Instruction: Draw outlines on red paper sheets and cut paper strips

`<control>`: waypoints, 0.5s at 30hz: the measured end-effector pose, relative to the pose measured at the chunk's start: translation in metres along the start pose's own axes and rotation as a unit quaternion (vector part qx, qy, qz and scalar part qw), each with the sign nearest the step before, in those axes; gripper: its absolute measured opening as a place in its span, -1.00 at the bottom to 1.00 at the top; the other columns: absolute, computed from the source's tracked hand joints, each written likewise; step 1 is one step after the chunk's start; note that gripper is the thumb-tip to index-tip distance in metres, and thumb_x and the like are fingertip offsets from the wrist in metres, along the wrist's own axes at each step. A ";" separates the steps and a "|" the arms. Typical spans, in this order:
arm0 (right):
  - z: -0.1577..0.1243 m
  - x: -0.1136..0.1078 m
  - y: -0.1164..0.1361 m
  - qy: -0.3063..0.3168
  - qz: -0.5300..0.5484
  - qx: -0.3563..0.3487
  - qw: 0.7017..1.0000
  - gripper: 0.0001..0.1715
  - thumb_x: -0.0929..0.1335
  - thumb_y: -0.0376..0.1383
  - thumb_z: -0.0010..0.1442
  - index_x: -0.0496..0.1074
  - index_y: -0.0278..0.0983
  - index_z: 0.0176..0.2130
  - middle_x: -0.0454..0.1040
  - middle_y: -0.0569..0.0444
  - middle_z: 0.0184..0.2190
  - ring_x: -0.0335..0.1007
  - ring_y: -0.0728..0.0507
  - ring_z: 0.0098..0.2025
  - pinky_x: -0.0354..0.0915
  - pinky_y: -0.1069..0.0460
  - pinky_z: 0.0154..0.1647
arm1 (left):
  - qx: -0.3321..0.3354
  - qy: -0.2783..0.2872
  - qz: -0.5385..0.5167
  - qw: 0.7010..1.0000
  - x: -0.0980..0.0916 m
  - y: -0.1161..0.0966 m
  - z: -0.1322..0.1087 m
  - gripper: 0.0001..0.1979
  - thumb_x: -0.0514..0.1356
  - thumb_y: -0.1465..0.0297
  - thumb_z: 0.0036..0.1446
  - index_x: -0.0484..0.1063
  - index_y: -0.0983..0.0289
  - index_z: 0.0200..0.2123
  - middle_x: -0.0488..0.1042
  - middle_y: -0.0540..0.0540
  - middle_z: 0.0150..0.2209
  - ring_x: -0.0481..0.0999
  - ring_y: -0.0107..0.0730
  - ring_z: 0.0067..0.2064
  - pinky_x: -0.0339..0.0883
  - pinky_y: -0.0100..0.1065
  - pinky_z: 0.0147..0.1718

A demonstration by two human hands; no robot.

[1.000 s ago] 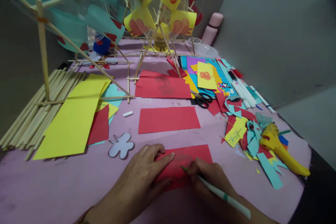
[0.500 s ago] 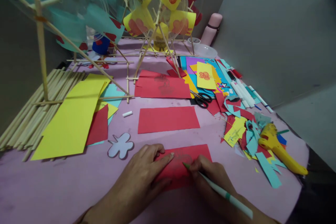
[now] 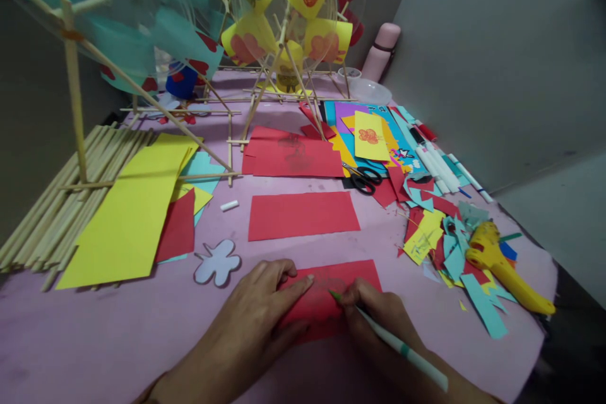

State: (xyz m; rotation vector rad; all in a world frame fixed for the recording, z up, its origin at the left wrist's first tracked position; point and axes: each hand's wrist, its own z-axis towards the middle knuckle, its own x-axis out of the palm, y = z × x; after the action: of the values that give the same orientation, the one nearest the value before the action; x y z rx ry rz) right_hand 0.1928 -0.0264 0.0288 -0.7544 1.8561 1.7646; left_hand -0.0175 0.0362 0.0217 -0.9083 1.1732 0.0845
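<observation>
On red paper (image 3: 360, 274), right hand (image 3: 384, 317) gripping marker (image 3: 403, 351), pink bottle (image 3: 381, 53) beyond

Scissors (image 3: 363, 179) lie beyond a loose red sheet (image 3: 303, 215), a yellow glue gun (image 3: 502, 265) among paper scraps (image 3: 454, 246).

The left hand (image 3: 258, 315) lies flat on a red paper (image 3: 360, 274), fingers stretched out. The right hand (image 3: 379, 319) has its fingers wrapped round a pen (image 3: 402, 350) — the green tip touches the red paper. From the hands, a second red sheet (image 3: 303, 214) lies at twelve o'clock, black scissors (image 3: 364, 180) at one o'clock, a yellow glue gun (image 3: 502, 268) near three o'clock and a white flower shape (image 3: 218, 263) at ten o'clock — all on the pink table (image 3: 95, 341).
</observation>
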 end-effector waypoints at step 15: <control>-0.001 -0.001 -0.003 0.012 0.062 0.025 0.998 -0.87 0.16 -0.38 0.09 0.17 -0.20 -0.48 0.22 0.24 -0.67 0.15 0.01 -0.67 0.04 0.15 -0.63 | 0.005 -0.001 -0.003 1.000 0.001 0.001 0.001 -0.51 0.20 0.43 0.15 0.20 0.11 0.14 0.24 0.18 -0.02 0.25 -0.13 -0.06 0.26 -0.09 -0.15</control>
State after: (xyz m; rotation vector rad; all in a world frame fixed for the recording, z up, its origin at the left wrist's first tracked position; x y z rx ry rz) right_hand 0.1957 -0.0274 0.0270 -0.6568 1.9940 1.7825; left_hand -0.0170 0.0374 0.0203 -0.9036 1.1669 0.0745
